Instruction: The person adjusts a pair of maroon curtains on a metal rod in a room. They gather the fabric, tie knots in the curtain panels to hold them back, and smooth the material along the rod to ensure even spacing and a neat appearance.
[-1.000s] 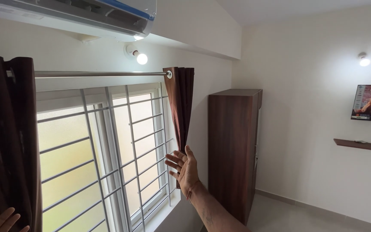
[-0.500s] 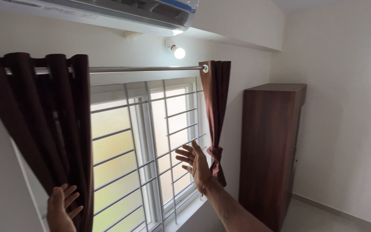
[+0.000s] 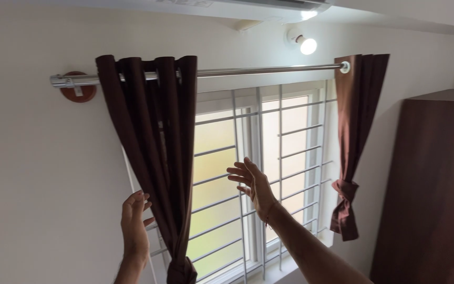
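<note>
A dark brown left curtain [image 3: 156, 152] hangs bunched on a silver curtain rod [image 3: 258, 70] and is tied low down. My left hand [image 3: 133, 223] is raised just left of it, fingertips at its edge, holding nothing. My right hand [image 3: 252, 185] is open with spread fingers in front of the barred window [image 3: 269, 173], to the right of that curtain and apart from it. A second brown right curtain [image 3: 356, 137] hangs tied at the window's right side.
A tall brown wooden wardrobe [image 3: 437, 194] stands at the right. A lit bulb [image 3: 306, 44] and the underside of a wall air conditioner [image 3: 258, 7] are above the rod. A round brown rod bracket [image 3: 78, 89] sits on the white wall.
The view has swung left, bringing the left curtain and rod bracket toward the middle. My left hand has risen next to the left curtain; my right hand stays raised before the window.
</note>
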